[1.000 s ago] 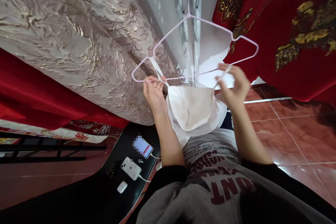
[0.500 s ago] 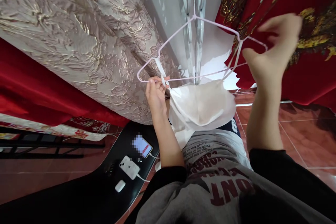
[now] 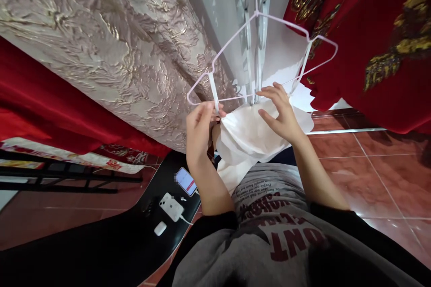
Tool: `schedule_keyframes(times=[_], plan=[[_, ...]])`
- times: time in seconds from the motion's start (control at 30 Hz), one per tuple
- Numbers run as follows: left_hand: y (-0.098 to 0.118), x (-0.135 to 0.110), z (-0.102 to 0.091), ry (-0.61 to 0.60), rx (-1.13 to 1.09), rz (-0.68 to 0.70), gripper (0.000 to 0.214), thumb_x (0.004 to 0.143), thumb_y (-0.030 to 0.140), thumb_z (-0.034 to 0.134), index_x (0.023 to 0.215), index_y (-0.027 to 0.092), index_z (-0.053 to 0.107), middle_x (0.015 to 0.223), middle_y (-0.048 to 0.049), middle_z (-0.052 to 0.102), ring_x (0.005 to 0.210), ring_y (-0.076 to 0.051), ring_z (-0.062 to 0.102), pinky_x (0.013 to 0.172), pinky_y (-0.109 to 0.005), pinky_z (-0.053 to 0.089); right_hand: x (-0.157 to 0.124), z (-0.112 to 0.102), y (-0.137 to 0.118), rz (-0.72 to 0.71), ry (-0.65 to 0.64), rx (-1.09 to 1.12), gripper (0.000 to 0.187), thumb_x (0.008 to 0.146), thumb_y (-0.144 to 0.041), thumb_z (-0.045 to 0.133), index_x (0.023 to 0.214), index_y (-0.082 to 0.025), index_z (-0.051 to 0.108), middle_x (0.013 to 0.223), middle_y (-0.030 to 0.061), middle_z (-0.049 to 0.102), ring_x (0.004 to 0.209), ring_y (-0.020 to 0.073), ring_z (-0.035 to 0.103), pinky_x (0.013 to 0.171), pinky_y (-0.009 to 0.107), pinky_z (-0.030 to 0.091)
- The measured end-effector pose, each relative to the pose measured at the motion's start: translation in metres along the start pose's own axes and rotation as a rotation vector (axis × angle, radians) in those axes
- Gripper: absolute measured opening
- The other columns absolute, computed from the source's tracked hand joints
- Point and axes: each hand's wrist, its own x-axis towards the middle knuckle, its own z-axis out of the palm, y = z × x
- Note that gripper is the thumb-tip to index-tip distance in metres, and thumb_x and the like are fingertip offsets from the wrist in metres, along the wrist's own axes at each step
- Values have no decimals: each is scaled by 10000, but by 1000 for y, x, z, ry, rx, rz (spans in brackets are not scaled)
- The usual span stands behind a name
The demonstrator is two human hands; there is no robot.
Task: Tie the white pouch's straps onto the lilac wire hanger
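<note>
A lilac hanger (image 3: 232, 38) hangs upright in front of me by its metal hook. From its two shoulder notches hangs a white strappy garment (image 3: 240, 132), one strap over each notch. My left hand (image 3: 202, 128) is closed around the base of the left strap (image 3: 213, 92), just under the hanger's bottom bar. Over the garment's upper edge, my right hand (image 3: 281, 114) is open with thumb and fingers apart. Whether its fingers touch the cloth I cannot tell. The lower part of the garment lies against my shirt.
At the left hangs a pale embossed curtain (image 3: 111, 54) beside red cloth. Red drapery with gold decoration (image 3: 363, 45) hangs at the right. A black bench (image 3: 101, 237) bears two phones, one a white phone (image 3: 171, 206), and a white earbud case (image 3: 160, 228). Metal uprights (image 3: 247, 49) stand behind the hanger.
My right hand has come down and inward from the hanger's right end to the front of the garment. The hanger has shifted slightly right in view. My left hand stays at the left strap.
</note>
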Motion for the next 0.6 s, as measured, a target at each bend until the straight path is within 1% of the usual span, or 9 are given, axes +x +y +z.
schedule_keyframes(times=[0.1, 0.17, 0.27, 0.33, 0.37, 0.4, 0.47, 0.53, 0.6], plan=[[34, 12, 4, -88, -213, 18, 420, 858, 661, 755, 1015, 276, 815, 1016, -95, 795, 957, -248, 741, 635, -323, 550, -4, -10, -17, 10, -11, 7, 372, 979, -344, 629, 1349, -375, 632, 1346, 38, 698, 1359, 287, 605, 1272, 652, 357], [46, 23, 4, -29, -300, 51, 415, 947, 671, 621, 1074, 315, 793, 1308, -60, 757, 1256, -283, 681, 690, -345, 567, -3, -14, -26, 28, -24, 9, 347, 983, -324, 626, 1325, -373, 658, 1338, 35, 711, 1343, 283, 610, 1234, 630, 410], [44, 30, -4, 302, -395, 164, 336, 1077, 446, 451, 1127, 287, 743, 1529, -3, 639, 1470, -226, 537, 798, -310, 572, -4, -16, -30, 36, -30, 2, 265, 981, -316, 638, 1237, -343, 704, 1368, 46, 701, 1365, 290, 586, 1209, 621, 432], [31, 27, -10, 584, -383, 185, 216, 1011, 265, 571, 1170, 225, 712, 1517, -65, 646, 1358, -195, 623, 751, -242, 552, -5, -14, -31, 43, -8, -6, 204, 980, -324, 643, 1166, -327, 724, 1380, 51, 696, 1381, 296, 575, 1215, 634, 421], [24, 23, -12, 637, -348, 147, 220, 971, 227, 624, 1173, 193, 706, 1487, -104, 663, 1270, -187, 670, 718, -216, 539, -6, -12, -33, 50, -5, -3, 188, 981, -328, 641, 1148, -326, 727, 1388, 50, 694, 1389, 298, 572, 1221, 642, 414], [16, 20, -12, 607, -307, 81, 223, 954, 243, 658, 1157, 167, 709, 1444, -138, 685, 1195, -186, 702, 688, -202, 531, -6, -11, -35, 54, -15, 6, 182, 984, -333, 637, 1144, -329, 726, 1410, 47, 687, 1402, 298, 566, 1228, 648, 408], [2, 14, -7, 372, -241, -57, 292, 969, 409, 667, 1074, 145, 732, 1309, -179, 747, 1099, -209, 742, 649, -209, 535, -6, -7, -43, 38, -81, 41, 189, 987, -350, 635, 1154, -332, 723, 1493, 36, 646, 1455, 298, 535, 1247, 655, 394], [-9, 11, 4, 168, -208, -93, 419, 967, 571, 637, 1004, 166, 740, 1133, -167, 797, 1032, -233, 771, 621, -229, 546, -5, -6, -47, 19, -117, 82, 212, 990, -359, 633, 1181, -329, 720, 1543, 31, 613, 1489, 296, 515, 1259, 645, 394], [-15, 11, 17, 146, -192, -47, 363, 936, 559, 694, 962, 198, 729, 968, -119, 803, 943, -222, 784, 593, -226, 543, -4, -9, -42, 44, 20, 95, 239, 995, -355, 621, 1215, -323, 710, 1495, 49, 644, 1454, 293, 553, 1210, 611, 464]])
